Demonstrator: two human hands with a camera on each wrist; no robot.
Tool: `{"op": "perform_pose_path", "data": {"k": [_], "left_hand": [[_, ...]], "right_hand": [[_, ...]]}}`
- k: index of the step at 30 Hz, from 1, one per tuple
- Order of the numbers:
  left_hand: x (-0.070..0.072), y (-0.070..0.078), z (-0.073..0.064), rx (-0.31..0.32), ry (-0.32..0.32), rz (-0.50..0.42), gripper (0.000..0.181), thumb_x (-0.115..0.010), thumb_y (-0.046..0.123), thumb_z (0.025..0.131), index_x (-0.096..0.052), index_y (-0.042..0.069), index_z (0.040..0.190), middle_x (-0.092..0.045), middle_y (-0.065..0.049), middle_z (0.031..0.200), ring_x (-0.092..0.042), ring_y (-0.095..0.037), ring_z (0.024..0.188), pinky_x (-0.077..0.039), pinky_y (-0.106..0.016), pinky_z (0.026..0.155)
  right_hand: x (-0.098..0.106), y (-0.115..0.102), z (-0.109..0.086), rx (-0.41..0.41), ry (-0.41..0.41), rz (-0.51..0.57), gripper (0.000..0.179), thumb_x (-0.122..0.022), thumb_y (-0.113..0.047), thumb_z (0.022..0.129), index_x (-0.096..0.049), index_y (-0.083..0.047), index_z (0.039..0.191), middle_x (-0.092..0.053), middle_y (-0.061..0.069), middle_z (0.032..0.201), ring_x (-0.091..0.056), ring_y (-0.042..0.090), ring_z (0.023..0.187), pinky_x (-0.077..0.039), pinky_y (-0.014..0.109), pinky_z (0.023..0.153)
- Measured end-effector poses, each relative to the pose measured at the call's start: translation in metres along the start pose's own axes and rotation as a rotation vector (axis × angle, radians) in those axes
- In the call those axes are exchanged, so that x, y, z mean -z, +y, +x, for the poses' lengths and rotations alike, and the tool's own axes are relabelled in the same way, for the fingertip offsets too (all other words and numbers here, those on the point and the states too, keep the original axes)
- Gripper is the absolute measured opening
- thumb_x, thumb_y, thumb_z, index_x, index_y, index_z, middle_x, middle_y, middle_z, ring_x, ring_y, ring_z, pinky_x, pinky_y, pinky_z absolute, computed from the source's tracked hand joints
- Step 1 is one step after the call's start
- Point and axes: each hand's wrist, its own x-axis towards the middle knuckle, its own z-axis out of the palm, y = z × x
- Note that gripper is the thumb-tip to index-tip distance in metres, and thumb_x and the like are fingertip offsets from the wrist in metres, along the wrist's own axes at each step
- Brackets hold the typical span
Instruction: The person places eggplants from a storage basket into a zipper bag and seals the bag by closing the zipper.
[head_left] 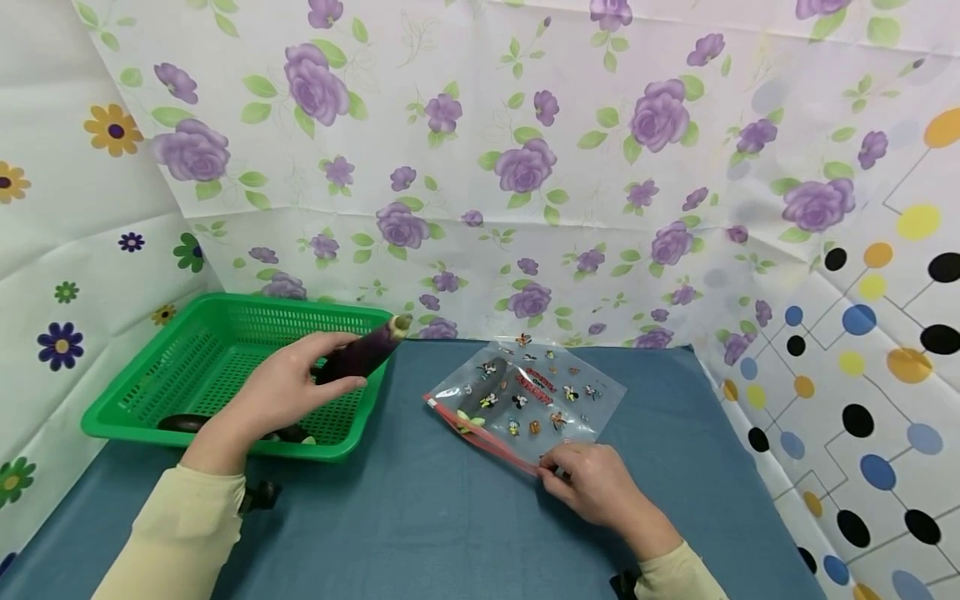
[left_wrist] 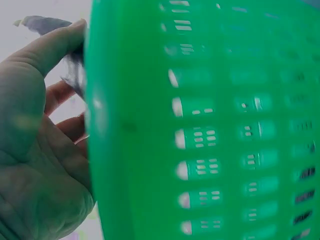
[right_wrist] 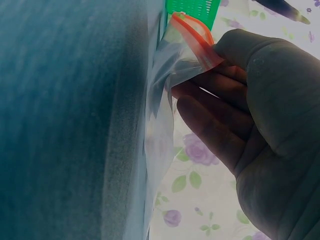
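Over the right side of a green plastic basket, my left hand grips a dark purple eggplant, its stem end pointing up and to the right. In the left wrist view the basket wall covers part of that hand. My right hand pinches the near corner of a clear zip bag with cartoon prints and a red zip edge. The bag lies on the table with another eggplant inside. In the right wrist view the bag's mouth stands parted at the pinched corner.
More eggplants lie in the basket, partly hidden by my left forearm. A blue cloth covers the table. Flower-printed sheeting hangs behind it, and dotted sheeting stands along the right side.
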Motion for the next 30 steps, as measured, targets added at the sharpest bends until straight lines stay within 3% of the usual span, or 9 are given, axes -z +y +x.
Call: {"op": "perform_pose_path", "data": {"k": [10,23,30], "left_hand": [[-0.011,0.012,-0.004,-0.053,0.046,-0.053,0.066,-0.082,0.044,0.104,-0.061,0.014,0.159,-0.065,-0.013,0.151,-0.066,-0.035,0.131,-0.06,-0.059,0.095],[-0.028,0.036,-0.006,-0.105,0.07,-0.085,0.063,-0.085,0.042,0.102,-0.066,0.012,0.154,-0.071,-0.011,0.143,-0.074,-0.021,0.101,-0.061,-0.038,0.076],[-0.041,0.042,-0.007,-0.159,0.05,-0.122,0.058,-0.087,0.039,0.1,-0.07,0.014,0.149,-0.074,-0.004,0.129,-0.071,-0.015,0.098,-0.06,-0.032,0.07]], "right_hand": [[-0.001,0.0,0.0,0.004,-0.002,0.004,0.014,-0.088,-0.01,0.094,-0.079,-0.02,0.097,-0.078,-0.009,0.088,-0.068,0.001,0.071,-0.054,0.024,0.061],[-0.001,0.002,-0.001,0.002,-0.002,-0.001,0.014,-0.088,-0.01,0.094,-0.08,-0.021,0.097,-0.077,-0.01,0.087,-0.066,-0.002,0.071,-0.053,0.023,0.06],[-0.001,0.002,-0.001,0.005,-0.003,0.0,0.014,-0.088,-0.01,0.094,-0.08,-0.021,0.097,-0.077,-0.011,0.087,-0.066,-0.002,0.071,-0.054,0.023,0.06]]}}
